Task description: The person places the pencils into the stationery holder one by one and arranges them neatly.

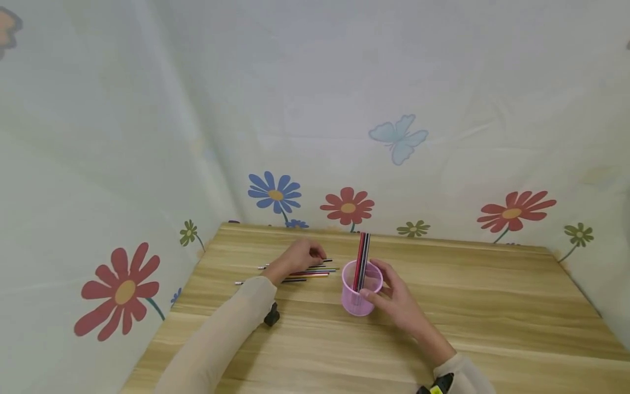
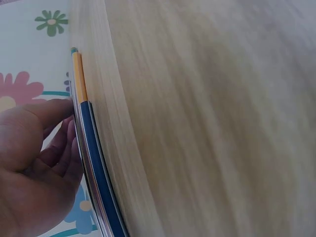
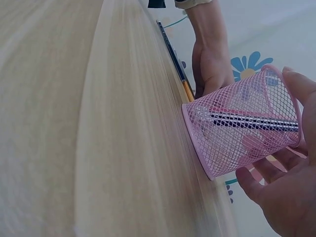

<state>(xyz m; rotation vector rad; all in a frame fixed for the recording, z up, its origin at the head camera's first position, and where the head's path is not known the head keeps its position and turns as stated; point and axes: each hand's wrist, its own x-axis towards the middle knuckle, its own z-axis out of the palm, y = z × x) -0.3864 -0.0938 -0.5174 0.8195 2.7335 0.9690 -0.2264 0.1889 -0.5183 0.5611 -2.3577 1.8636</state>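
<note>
A pink mesh pencil cup [image 1: 355, 304] stands upright on the table, with several red and dark striped pencils [image 1: 362, 254] leaning in it. My right hand [image 1: 400, 301] grips the cup from its right side, thumb near the front rim and fingers behind. To the left, several pencils [image 1: 315, 275] lie flat in a loose bunch. At the far edge of the bunch, my left hand [image 1: 298, 256] pinches a dark pencil [image 1: 327, 260] whose end sticks out past the fingertips. In the left wrist view, the thumb touches the pencils' side; an orange pencil [image 2: 79, 76] and a blue one lie nearest the camera.
The wood-grain table [image 1: 472, 312] extends to both sides and toward me. A pale cloth backdrop with printed flowers [image 1: 348, 208] and a butterfly closes off its back and left. Black devices [image 1: 272, 315] are worn at both wrists.
</note>
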